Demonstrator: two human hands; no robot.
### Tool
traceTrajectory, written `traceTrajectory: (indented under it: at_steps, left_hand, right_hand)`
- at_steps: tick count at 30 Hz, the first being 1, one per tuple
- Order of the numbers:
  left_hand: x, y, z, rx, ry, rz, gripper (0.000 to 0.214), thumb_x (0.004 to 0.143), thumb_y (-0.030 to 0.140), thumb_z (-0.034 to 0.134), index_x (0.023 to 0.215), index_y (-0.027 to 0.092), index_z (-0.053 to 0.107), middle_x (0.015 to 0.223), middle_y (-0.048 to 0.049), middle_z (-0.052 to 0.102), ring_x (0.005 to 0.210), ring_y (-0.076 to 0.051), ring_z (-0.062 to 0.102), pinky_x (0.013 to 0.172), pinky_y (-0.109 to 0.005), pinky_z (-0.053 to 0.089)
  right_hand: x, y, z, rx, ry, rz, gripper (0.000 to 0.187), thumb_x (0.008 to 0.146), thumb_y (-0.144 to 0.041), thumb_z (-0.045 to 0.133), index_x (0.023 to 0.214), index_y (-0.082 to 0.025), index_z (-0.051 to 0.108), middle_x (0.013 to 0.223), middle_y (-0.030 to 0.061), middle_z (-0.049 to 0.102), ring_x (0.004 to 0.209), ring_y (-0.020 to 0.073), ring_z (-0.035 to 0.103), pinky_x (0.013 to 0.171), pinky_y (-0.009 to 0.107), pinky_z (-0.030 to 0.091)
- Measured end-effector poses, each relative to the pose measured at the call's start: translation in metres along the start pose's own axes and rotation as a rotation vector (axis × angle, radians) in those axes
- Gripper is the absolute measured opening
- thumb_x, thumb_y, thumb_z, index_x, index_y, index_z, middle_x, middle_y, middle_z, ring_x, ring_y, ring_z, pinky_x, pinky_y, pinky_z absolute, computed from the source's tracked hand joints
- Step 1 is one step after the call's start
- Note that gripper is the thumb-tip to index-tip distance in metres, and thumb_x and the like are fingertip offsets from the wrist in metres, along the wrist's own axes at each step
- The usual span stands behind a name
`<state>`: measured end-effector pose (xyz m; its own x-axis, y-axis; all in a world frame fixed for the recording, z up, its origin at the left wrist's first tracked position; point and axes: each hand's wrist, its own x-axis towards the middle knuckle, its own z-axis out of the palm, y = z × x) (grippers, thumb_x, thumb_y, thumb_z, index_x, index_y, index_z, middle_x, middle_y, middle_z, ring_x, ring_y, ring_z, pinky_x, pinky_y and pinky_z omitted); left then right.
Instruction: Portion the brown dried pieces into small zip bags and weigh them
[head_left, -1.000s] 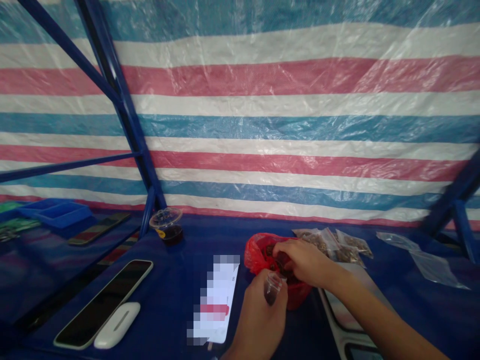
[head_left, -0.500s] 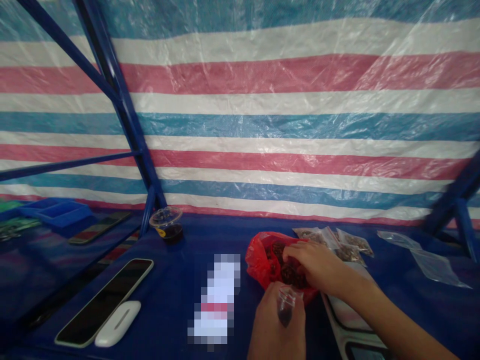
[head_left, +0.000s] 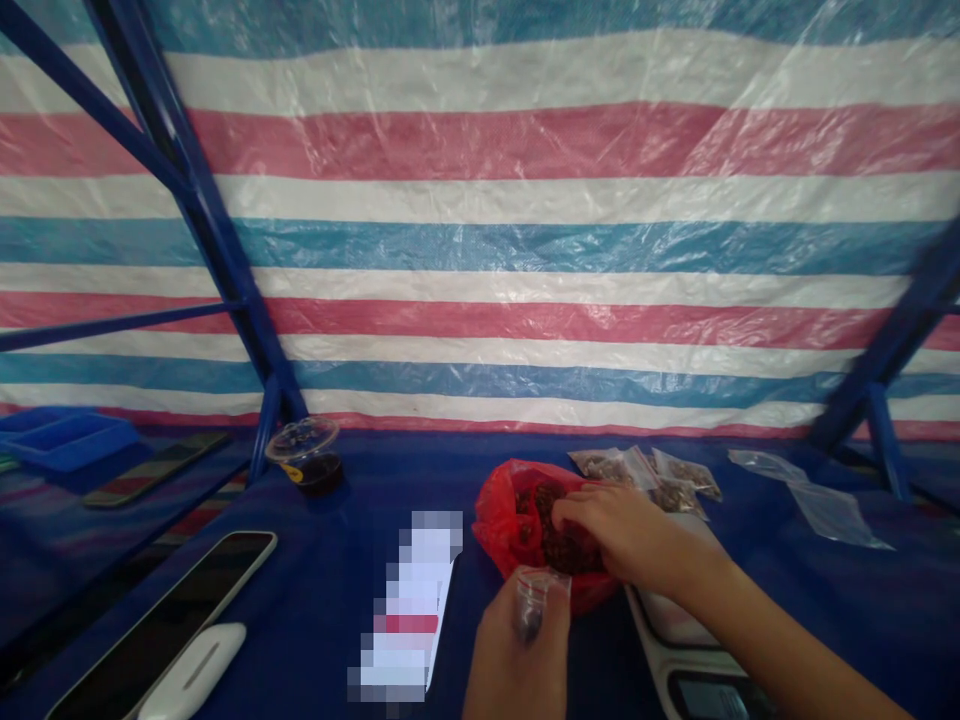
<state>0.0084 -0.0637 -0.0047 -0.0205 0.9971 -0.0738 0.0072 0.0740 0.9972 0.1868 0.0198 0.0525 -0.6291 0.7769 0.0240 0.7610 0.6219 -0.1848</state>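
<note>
Clear little zip bag, with a few dark bits at its bottom, stands upright at the near edge of the blue table, pinched at its mouth between the thumb and fingers of the left hand. Just beyond it sits an open red plastic bag full of dark brown pieces. The right hand reaches into this bag, fingers curled down among the pieces; whether it grips any cannot be told. Its forearm crosses a white scale at the right. To the left lie a blurred white card, a dark-screened phone and a white oblong device. Farther back are a lidded cup of dark liquid, several filled small bags and 2 empty clear bags, all before a striped tarp.
</note>
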Motion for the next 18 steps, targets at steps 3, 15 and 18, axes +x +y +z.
traceTrajectory:
  at_steps: [3,15,18]
  left_hand:
    - [0.004,-0.006,0.002,-0.059,0.016,-0.006,0.043,0.084,0.062,0.072,0.088,0.019,0.078,0.091,-0.0090,0.079,0.091,-0.028,0.070,0.085,-0.033,0.054]
    - [0.013,-0.014,0.001,-0.432,0.132,-0.032,0.043,0.069,0.057,0.088,0.082,0.017,0.077,0.083,-0.0055,0.074,0.084,-0.024,0.069,0.084,-0.035,0.058]
    - [0.012,-0.012,0.001,-0.434,0.157,-0.024,0.045,0.067,0.057,0.089,0.084,0.017,0.077,0.085,-0.0064,0.074,0.084,-0.025,0.070,0.082,-0.035,0.059]
  right_hand:
    - [-0.004,0.001,0.003,0.034,0.006,-0.015,0.038,0.075,0.002,0.055,0.100,-0.022,0.069,0.110,0.0068,0.080,0.105,0.0259,0.072,0.090,0.034,0.046]
    - [-0.012,-0.007,0.005,0.144,0.002,0.029,0.042,0.074,0.001,0.059,0.106,-0.023,0.072,0.107,0.0050,0.080,0.103,0.0253,0.073,0.089,0.032,0.046]
    - [-0.014,-0.003,0.009,0.253,0.012,0.068,0.040,0.074,-0.001,0.060,0.104,-0.024,0.072,0.103,0.0029,0.080,0.098,0.0237,0.074,0.085,0.031,0.047]
